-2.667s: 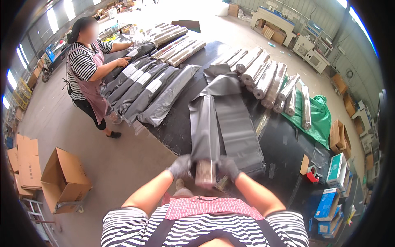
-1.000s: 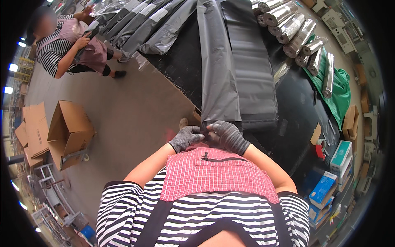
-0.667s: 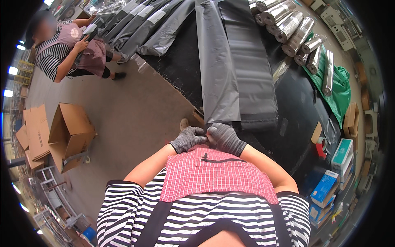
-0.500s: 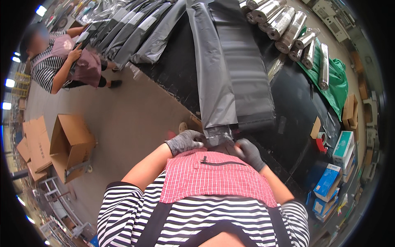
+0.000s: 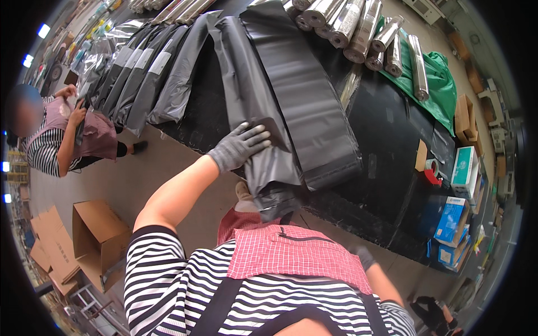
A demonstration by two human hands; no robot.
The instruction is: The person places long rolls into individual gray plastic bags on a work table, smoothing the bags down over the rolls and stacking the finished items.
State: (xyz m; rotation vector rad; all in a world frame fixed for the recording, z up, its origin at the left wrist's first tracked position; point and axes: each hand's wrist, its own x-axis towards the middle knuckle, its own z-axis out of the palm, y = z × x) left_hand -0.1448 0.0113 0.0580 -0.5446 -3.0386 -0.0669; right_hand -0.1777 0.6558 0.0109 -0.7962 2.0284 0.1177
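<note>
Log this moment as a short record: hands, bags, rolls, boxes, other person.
Left hand: gloved, fingers spread on top of a long dark bag
Right hand: gloved, blurred, off the bag, beside the apron; grip unclear
Bag position: along the table, near end crumpled past its edge
Beside bag, right: flat dark plastic
Rolls: shiny, several, far right; some on green sheet
Floor, left: open cardboard box
Other person: left of table, striped top, pink apron
</note>
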